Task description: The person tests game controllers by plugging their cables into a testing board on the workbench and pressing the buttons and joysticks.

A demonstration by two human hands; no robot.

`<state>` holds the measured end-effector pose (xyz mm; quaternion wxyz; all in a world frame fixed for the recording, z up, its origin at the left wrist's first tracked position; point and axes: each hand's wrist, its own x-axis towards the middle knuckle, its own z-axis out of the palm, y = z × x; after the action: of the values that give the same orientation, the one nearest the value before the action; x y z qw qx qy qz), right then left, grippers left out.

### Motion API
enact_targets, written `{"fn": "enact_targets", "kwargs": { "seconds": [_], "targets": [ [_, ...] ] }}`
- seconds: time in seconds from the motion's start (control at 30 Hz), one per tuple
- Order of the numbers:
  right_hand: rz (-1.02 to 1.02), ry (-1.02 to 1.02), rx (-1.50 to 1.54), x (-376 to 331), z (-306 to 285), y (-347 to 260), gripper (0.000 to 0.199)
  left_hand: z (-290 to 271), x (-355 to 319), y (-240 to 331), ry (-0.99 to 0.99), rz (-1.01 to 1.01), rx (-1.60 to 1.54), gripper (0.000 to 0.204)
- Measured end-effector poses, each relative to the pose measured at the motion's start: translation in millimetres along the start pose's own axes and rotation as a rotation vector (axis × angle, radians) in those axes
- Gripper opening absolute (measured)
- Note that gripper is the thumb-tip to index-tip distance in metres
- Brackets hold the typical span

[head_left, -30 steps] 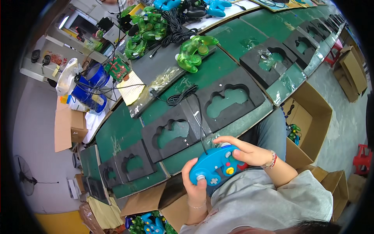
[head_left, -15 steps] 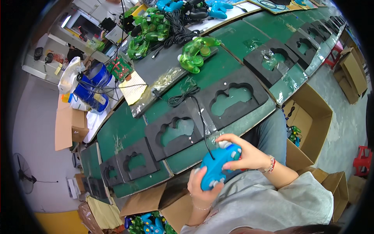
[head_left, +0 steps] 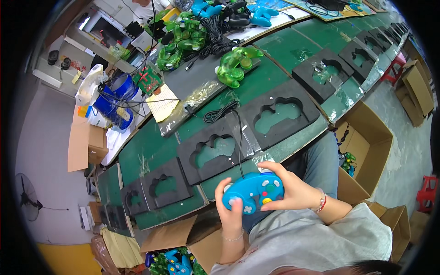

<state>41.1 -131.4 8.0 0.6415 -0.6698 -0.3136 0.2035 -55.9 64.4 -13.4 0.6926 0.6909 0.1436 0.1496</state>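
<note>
Blue gamepad [head_left: 262,182] is in both hands, face up, held over the lap just off the near edge of the green bench [head_left: 153,137]. Left hand [head_left: 233,211] is closed round the left grip, thumb on the face over the stick, index at the top-left edge. Right hand [head_left: 298,192] grips the other end: index along the top edge, thumb low on the face by the yellow button; remaining fingers are hidden, can't tell their pose. Black cable [head_left: 239,142] leaves the pad's top edge and runs up between two black foam blocks, left one [head_left: 208,173] and right one [head_left: 289,129], to a loose coil [head_left: 221,112] behind them. Both blocks have pad-shaped cutouts with green showing through. Clear green controller [head_left: 231,68] lies behind the right block, partly over the edge of a dark grey slab [head_left: 199,78]. More green ones [head_left: 183,36] are heaped with black cables farther back. Open carton [head_left: 373,156] right of the legs holds controllers; another [head_left: 172,233], lower left, has blue and green ones.
</note>
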Motion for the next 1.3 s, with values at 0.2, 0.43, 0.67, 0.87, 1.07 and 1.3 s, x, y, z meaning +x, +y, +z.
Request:
{"fn": "enact_targets", "kwargs": {
  "seconds": [0.2, 0.43, 0.67, 0.87, 1.07, 1.3],
  "targets": [
    [0.09, -0.018, 0.028, 2.5, 4.5, 1.7, 0.091, 7.2, 1.2, -1.6, 0.13, 0.0, -0.022, 0.063],
    [-0.019, -0.124, -0.129, 10.2, -1.1, 9.9, 0.081, 13.1, -0.8, 1.3, 0.151, 0.133, 0.125, 0.057],
    [-0.059, -0.114, -0.177, 21.8, -3.4, 3.3, 0.083, 8.9, -0.2, -5.1, 0.221, 0.08, 0.098, 0.049],
    [-0.12, -0.159, -0.226, 31.3, 1.3, 3.1, 0.083, 1.6, 0.4, -6.2, 0.245, 0.051, 0.038, 0.048],
    [-0.137, -0.255, -0.397, 46.8, 1.1, -4.7, 0.082, -5.6, 6.2, -13.7, 0.263, 0.09, -0.038, 0.047],
    [-0.472, -0.111, -0.701, 137.7, 9.7, -24.2, 0.051, -16.4, 21.7, -14.9, 0.293, 0.093, -0.138, 0.049]
  ]
}}
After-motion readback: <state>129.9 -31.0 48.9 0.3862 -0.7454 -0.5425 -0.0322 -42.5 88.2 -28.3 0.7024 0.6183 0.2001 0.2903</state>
